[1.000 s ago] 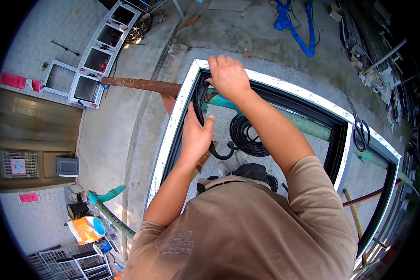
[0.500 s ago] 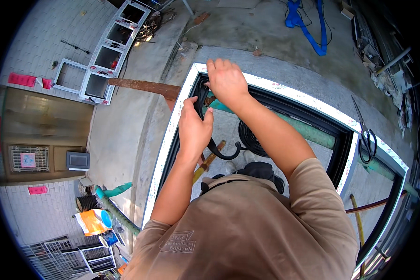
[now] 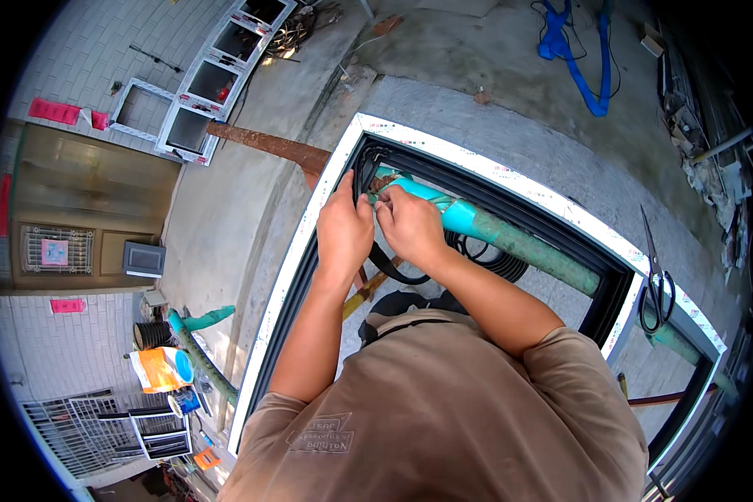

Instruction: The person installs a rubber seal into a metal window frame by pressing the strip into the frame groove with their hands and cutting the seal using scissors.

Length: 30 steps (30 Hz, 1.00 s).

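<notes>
A window frame [image 3: 510, 171], with white film on its outer faces and black inner channels, lies in front of me. Against its left side, near the far corner, my left hand [image 3: 343, 226] has its fingers closed round a black rubber sealing strip [image 3: 393, 266]. Beside it my right hand [image 3: 412, 224] is closed in a pinch on the same strip; the fingertips partly hide it. From the hands the strip hangs in a loop inside the frame, and a coil of it [image 3: 510, 266] lies below. Black-handled scissors [image 3: 657, 294] rest on the frame's crossbar at the right.
Green-wrapped pipes [image 3: 535, 249] pass beneath the frame. A rusty metal bar [image 3: 268, 146] juts out on the left. Small white-filmed frames [image 3: 188, 130] lean by the tiled wall. An orange and white bag [image 3: 155, 370] stands at lower left; blue straps [image 3: 590, 75] lie on the floor.
My right hand has come off the frame's far corner, down and closer to my left hand, and now pinches the strip. My left fingers have closed. The view has shifted slightly.
</notes>
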Available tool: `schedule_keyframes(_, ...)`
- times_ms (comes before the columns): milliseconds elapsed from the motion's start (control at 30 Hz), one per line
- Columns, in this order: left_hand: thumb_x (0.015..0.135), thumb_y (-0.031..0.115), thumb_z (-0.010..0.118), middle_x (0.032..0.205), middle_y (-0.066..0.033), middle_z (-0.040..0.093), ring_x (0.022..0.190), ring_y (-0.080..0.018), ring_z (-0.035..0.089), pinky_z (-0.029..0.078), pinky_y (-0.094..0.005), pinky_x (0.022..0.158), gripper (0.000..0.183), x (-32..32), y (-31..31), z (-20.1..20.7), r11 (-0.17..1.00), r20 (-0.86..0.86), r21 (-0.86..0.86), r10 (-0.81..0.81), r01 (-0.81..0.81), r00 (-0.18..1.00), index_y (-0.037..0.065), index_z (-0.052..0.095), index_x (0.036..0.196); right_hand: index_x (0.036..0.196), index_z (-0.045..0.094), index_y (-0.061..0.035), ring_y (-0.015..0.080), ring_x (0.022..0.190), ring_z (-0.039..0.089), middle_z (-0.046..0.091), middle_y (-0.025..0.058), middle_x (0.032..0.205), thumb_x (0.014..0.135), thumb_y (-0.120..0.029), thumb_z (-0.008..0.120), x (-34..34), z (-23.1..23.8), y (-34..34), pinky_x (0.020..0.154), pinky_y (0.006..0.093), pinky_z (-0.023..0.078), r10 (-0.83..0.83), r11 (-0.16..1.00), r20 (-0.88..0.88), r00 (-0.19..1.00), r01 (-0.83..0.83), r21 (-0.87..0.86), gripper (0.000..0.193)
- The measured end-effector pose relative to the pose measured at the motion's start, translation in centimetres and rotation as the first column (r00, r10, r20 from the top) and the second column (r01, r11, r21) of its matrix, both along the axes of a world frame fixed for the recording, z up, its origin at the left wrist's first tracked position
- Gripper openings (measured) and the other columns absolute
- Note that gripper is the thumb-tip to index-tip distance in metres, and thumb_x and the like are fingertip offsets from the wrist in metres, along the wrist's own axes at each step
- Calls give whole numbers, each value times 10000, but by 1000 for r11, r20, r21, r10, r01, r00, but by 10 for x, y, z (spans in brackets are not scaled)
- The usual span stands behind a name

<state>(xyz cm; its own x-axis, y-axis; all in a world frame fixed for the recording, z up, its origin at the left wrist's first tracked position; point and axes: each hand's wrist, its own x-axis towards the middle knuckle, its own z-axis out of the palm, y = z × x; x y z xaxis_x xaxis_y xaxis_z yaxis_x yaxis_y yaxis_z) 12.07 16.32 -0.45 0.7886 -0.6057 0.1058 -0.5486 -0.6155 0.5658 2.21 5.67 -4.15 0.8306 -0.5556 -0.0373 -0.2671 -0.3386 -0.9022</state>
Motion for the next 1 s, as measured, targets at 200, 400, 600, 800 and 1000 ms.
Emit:
schedule_keyframes(200,1062,167,665,1020,-374,778,988,-525,793,613,-561,915,522,-2,-5,12,995,38,103,-4,0,999,-57,659,1533,1173,708,-25,299,956,745,787,102,1047,1194,-298,542,13,-95,24,906,481,572,82,706,355,931,-306,639,320)
schedule_keyframes(400,1052,216,720,1000,-306,807,910,-472,814,640,-559,872,572,-9,-12,38,957,65,287,-72,50,995,-91,657,1530,1129,687,-32,139,818,624,663,19,899,1212,-301,574,0,-50,13,800,314,528,202,533,326,924,-383,755,303)
schedule_keyframes(600,965,223,851,1146,-180,791,1119,-397,740,590,-499,988,250,8,-11,55,984,301,147,-146,106,942,57,862,1152,1175,697,-25,121,748,636,679,28,901,1208,-284,607,6,-45,5,702,300,539,46,594,229,972,-211,776,276)
schedule_keyframes(800,905,175,895,1315,-181,712,1234,-419,658,532,-503,1085,361,38,-43,20,995,480,21,-94,95,872,73,809,1240,1283,693,11,117,776,653,694,42,939,1193,-237,629,10,-44,11,724,297,552,20,615,204,979,-173,769,271)
schedule_keyframes(1000,884,159,907,1269,-174,691,1229,-420,634,531,-516,1066,370,36,-58,3,999,475,-36,10,8,880,55,735,1193,1262,699,22,113,757,672,712,42,928,1187,-265,640,12,-54,16,722,312,575,-23,615,222,975,-161,772,302)
